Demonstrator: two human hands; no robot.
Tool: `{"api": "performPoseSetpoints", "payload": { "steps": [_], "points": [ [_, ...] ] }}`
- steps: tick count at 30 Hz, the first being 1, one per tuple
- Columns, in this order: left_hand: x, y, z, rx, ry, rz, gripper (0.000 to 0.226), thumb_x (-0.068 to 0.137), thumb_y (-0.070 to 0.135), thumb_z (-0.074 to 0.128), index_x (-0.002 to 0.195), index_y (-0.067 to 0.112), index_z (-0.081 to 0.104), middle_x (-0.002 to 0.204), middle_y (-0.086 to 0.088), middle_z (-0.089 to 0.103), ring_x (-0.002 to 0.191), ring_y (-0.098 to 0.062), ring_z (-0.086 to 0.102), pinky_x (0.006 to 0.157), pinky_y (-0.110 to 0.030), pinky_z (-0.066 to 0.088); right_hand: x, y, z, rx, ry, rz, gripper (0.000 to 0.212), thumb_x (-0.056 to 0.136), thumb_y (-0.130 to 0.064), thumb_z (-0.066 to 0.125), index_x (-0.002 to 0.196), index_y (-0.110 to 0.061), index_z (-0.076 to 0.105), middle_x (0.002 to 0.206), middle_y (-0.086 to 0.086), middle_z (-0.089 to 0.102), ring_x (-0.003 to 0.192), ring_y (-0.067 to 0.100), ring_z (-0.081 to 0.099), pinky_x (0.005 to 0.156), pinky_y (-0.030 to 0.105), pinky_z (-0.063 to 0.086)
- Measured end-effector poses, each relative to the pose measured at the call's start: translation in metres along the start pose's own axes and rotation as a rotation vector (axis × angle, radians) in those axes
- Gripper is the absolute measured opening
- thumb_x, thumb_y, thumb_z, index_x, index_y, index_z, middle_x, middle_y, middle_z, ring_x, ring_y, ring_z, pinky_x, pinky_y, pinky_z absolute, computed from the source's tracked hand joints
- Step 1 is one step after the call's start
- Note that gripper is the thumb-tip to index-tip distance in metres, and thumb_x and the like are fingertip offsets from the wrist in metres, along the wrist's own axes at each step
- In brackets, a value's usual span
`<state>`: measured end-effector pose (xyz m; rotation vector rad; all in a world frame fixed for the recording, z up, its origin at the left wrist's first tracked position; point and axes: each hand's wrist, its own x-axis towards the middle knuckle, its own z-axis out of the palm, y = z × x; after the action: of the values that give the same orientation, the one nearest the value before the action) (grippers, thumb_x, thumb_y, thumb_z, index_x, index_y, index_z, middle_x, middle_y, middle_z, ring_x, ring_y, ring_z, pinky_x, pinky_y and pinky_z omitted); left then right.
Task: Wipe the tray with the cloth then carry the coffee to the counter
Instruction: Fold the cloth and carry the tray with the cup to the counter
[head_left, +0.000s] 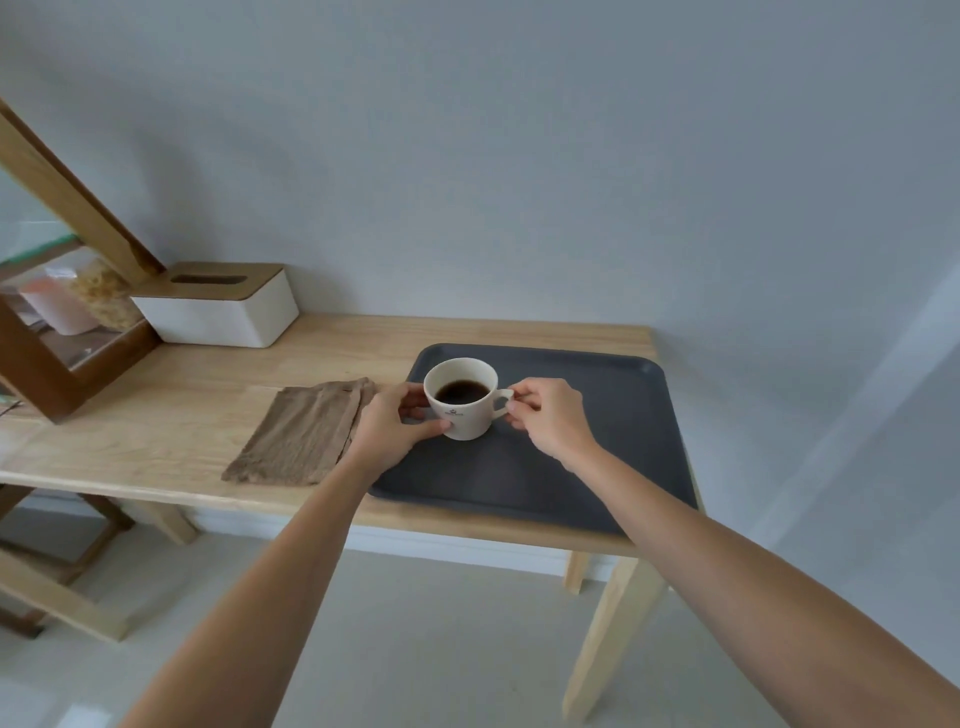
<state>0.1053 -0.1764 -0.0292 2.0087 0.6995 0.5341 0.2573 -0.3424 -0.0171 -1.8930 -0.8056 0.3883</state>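
Your two hands are closed on the white coffee cup (464, 397), one on each side. Your left hand (390, 422) wraps the body of the cup, with the thumb low on the front wall and the fingers behind it. Your right hand (546, 415) pinches the handle, which points to the right. The cup has dark coffee (462, 391) inside, well below the rim, and a small dark logo on the front. From this view I cannot tell if the cup stands on the tray or is lifted a little above it.

The tray (597, 431) is dark grey, with rounded corners, and it lies on the right part of the wooden counter (208, 405), reaching to the front edge. Just beside the tray, on its left, the brown cloth (301, 434) lies folded flat on the counter; your left wrist passes over its right edge. Farther left, near the wall, stands a white tissue box (218, 312) with a wooden lid.
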Motion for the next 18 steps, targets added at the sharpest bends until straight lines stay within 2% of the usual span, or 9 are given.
{"api": "performPoseSetpoints", "payload": {
  "steps": [18],
  "points": [
    [0.019,0.039,0.061,0.051,-0.062,0.048,0.056,0.06,0.035,0.087,0.108,0.021,0.062,0.1,0.006,0.069,0.089,-0.009,0.064,0.076,-0.022,0.05,-0.002,0.031,-0.06,-0.039,0.148,0.071,0.013,0.09,-0.006,0.062,0.1,-0.007,0.071,0.092,0.01,0.076,0.079,0.02,0.074,0.084,0.039,0.06]
  ]
}}
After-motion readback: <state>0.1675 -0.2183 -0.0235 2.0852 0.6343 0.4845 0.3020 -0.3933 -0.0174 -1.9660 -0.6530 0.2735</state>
